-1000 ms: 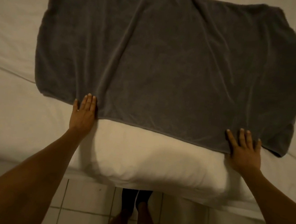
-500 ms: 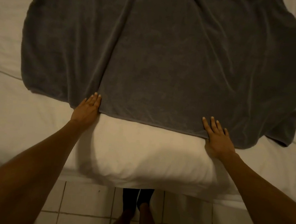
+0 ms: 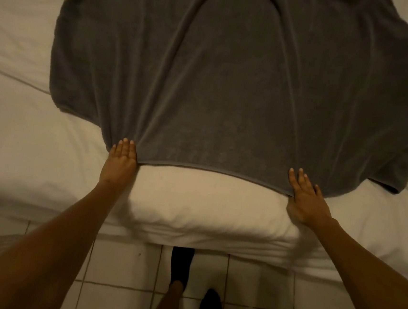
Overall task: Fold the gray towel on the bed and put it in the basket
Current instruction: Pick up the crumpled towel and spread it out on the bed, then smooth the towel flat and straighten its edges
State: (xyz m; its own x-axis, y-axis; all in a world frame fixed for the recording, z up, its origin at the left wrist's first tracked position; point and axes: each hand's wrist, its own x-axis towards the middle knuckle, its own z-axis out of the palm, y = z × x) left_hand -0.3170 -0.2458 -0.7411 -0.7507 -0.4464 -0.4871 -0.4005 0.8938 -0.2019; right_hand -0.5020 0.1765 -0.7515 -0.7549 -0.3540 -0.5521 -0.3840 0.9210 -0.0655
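Two hands, left hand (image 3: 119,163) and right hand (image 3: 305,199), flat with straight fingers on near hem of gray towel (image 3: 230,82), spread across bed (image 3: 11,148) beyond them, long axis left-to-right, neither nearer; no basket visible.

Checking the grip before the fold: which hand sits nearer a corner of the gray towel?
The right hand: the gray towel ends in a corner just beyond it, while the near edge runs well past the left hand.
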